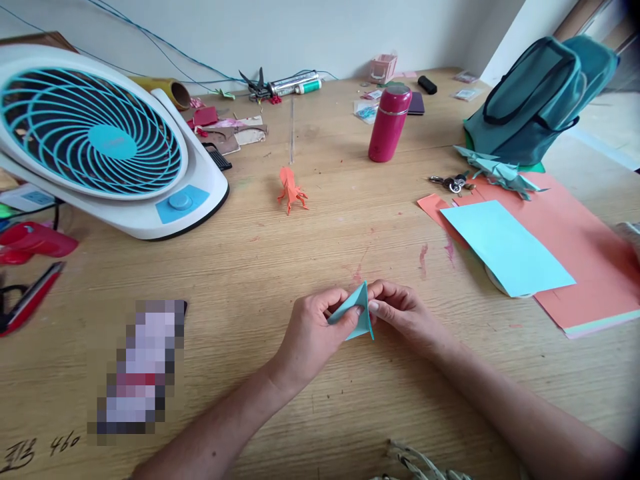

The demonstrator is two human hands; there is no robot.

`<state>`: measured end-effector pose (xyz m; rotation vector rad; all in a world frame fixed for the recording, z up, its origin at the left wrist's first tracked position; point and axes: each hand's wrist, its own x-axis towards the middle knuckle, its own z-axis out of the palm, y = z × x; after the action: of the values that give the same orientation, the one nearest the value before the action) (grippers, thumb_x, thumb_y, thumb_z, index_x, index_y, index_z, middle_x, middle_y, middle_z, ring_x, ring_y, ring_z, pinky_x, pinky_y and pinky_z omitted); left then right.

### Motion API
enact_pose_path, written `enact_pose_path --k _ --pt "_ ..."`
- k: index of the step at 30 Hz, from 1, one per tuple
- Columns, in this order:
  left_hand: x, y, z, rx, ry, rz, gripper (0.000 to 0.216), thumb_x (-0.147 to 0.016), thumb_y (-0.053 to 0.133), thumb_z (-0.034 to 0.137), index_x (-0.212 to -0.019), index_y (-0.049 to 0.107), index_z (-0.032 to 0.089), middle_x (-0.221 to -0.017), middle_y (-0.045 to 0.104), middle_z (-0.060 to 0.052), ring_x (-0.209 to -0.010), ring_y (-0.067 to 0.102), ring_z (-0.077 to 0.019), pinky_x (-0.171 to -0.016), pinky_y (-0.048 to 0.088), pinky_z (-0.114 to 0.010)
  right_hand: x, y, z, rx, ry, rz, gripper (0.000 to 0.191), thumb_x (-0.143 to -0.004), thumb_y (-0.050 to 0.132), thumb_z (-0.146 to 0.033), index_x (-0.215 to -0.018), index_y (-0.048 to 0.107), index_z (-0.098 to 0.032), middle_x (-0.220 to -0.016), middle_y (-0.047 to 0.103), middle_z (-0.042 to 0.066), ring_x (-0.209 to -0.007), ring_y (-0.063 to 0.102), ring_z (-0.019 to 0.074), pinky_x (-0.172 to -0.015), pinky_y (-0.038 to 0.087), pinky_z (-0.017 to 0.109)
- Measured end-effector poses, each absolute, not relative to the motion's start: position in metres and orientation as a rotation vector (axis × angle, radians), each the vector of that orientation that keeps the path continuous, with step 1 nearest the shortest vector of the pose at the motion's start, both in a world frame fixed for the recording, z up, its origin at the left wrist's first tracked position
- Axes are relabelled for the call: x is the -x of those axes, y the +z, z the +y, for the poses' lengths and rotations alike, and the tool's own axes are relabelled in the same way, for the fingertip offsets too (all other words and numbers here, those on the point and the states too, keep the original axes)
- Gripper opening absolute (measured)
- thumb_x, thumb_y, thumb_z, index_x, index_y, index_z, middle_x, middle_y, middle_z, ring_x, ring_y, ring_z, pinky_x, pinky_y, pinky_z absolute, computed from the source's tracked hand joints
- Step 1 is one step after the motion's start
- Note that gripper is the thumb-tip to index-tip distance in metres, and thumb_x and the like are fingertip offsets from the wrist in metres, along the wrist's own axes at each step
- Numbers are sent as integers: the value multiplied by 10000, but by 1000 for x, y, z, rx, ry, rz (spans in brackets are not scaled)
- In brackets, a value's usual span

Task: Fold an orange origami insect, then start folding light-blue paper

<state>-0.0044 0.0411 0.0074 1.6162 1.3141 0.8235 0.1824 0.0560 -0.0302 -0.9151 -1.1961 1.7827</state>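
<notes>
A folded piece of light blue paper, shaped roughly like a triangle, is held just above the wooden table. My left hand is closed on its left side, with the thumb pressed flat across the front. At the paper's right edge, my right hand pinches with thumb and bent fingers; part of those fingers is hidden behind the fold. Farther back on the table stands an orange folded-paper figure with thin legs.
To the left are a white-and-blue fan and a blurred-out phone. A pink flask stands at the back. Rightward lie a light blue sheet, orange sheets, keys, a pale green paper figure and a teal bag.
</notes>
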Motion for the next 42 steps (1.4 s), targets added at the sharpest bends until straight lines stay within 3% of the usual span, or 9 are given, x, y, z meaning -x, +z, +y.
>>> enact_pose_path --k 9,17,24,28,33,42 --pt "4 7 41 -1659 799 1275 255 -866 570 201 -612 566 172 -575 423 63 -545 351 -76 -530 284 -204 -180 -26 56 909 1767 -1200 318 -825 783 -485 -802 653 -196 -717 639 -3 -631 582 120 -617 513 261" --pt "5 7 40 -1875 739 1286 318 -886 543 154 -608 391 181 -596 383 58 -578 368 -90 -577 285 -236 -172 -24 47 960 1568 -1214 298 -799 821 -421 -808 622 -199 -693 561 -23 -621 506 110 -571 449 238" --pt "4 7 36 -2010 658 1210 138 -964 454 192 -856 540 194 -810 610 -7 -741 541 -152 -666 384 -267 -170 -24 44 1028 1469 -1211 284 -813 807 -397 -831 600 -203 -686 554 -29 -597 488 109 -545 438 235" --pt "2 2 36 -1950 658 1248 150 -957 556 317 -869 558 196 -806 626 -6 -750 565 -162 -660 405 -266 -170 -27 45 1039 1495 -1199 302 -786 832 -397 -809 607 -198 -678 569 -26 -599 509 112 -550 447 238" --pt "2 0 39 -1870 636 1218 88 -945 527 194 -902 604 190 -789 636 10 -721 563 -142 -656 410 -249 -173 -29 51 969 1640 -1150 331 -789 818 -466 -838 630 -199 -698 602 -14 -614 543 114 -587 480 250" --pt "2 4 40 -1857 586 1183 86 -913 533 132 -921 601 184 -824 655 2 -742 576 -150 -676 418 -252 -176 -26 51 950 1672 -1149 312 -791 817 -462 -825 664 -193 -698 616 -11 -645 577 124 -632 505 262"
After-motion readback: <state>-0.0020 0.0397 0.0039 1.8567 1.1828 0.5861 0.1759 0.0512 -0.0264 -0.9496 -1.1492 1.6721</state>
